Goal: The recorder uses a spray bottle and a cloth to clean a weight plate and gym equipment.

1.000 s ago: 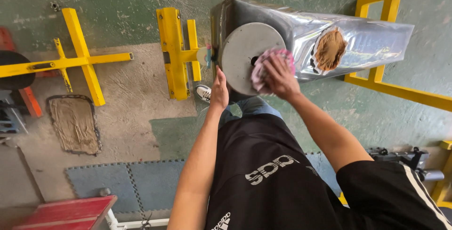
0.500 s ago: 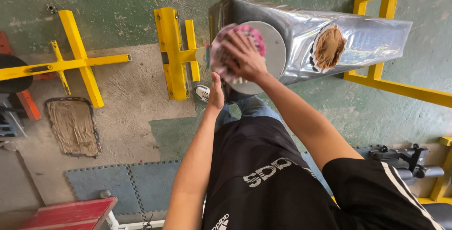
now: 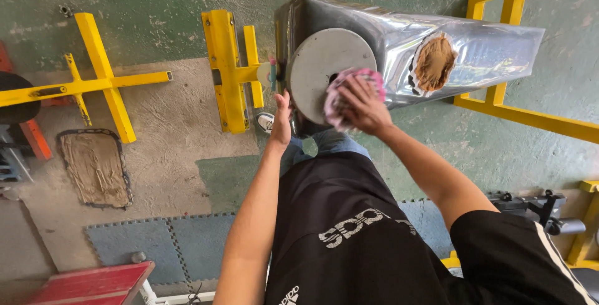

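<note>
as the head camera looked straight down, the right hand (image 3: pixel 364 106) was clenched on a pink and white rag (image 3: pixel 340 96), pressing it against the lower right part of the face of a grey round weight plate (image 3: pixel 318 68), just beside the plate's centre hole. the left hand (image 3: pixel 281 120) lay flat against the plate's lower left edge, fingers straight, its grip released and holding nothing; it seemed only to steady the disc. the plate stood on edge in front of a long pad wrapped in shiny silver film (image 3: pixel 474 49), which had a round torn patch showing brown stuffing (image 3: pixel 435 63).

the step in hand looked like wiping the plate's face with the rag, the left hand bracing. by my judgement the upper and left parts of the face were out of the rag's reach at that instant, so the next move called for sweeping the cloth across them with firm pressure while the left hand kept the disc from turning or tipping.

below lay a rough concrete floor (image 3: pixel 175 124), painted green in worn patches. yellow steel frames (image 3: pixel 234 68) stood to the left of the plate, and another yellow frame (image 3: pixel 524 118) ran to the right. a worn brown mat (image 3: pixel 97 168) lay on the floor at left, blue foam tiles (image 3: pixel 168 236) nearer the person, and a red bench (image 3: pixel 87 283) at the bottom corner.
</note>
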